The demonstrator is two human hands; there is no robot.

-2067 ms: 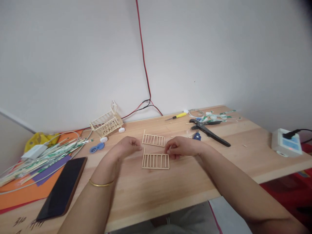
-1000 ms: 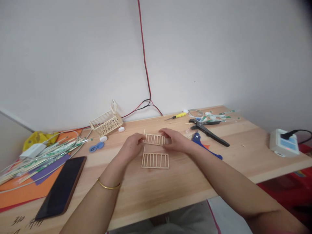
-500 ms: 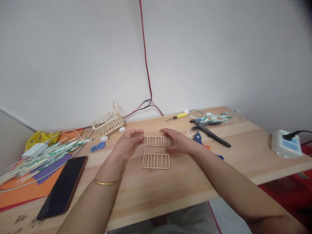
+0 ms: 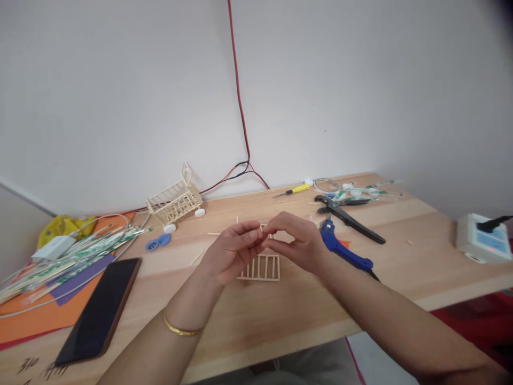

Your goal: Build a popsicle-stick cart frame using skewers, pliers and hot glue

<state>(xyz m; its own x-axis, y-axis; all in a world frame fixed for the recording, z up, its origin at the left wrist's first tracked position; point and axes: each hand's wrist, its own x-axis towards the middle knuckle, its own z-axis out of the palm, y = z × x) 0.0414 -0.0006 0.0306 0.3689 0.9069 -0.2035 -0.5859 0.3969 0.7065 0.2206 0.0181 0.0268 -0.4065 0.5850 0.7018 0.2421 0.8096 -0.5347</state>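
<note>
My left hand (image 4: 236,251) and my right hand (image 4: 296,240) meet over the middle of the table, with thumbs and fingers pinched at the tips. Whatever is between the fingertips is too small and covered to make out. Just below them lies a ladder-like panel of thin wooden sticks (image 4: 258,278), its left part behind my left hand. Beyond the fingers, another stick panel (image 4: 269,229) is mostly hidden. A loose wooden stick (image 4: 197,257) lies left of my left hand.
A stick-built frame (image 4: 176,206) with white bottle caps (image 4: 199,213) stands at the back left. Blue caps (image 4: 158,242), a phone (image 4: 100,310) and packaged sticks (image 4: 88,256) lie left. Rightward are a blue glue gun (image 4: 347,253), a black hand cutter (image 4: 352,223) and a yellow screwdriver (image 4: 300,189).
My hands, earlier apart at either side of the far panel, have come together with fingertips meeting. My left hand moved right and now covers part of the panels. Loose sticks show left of it.
</note>
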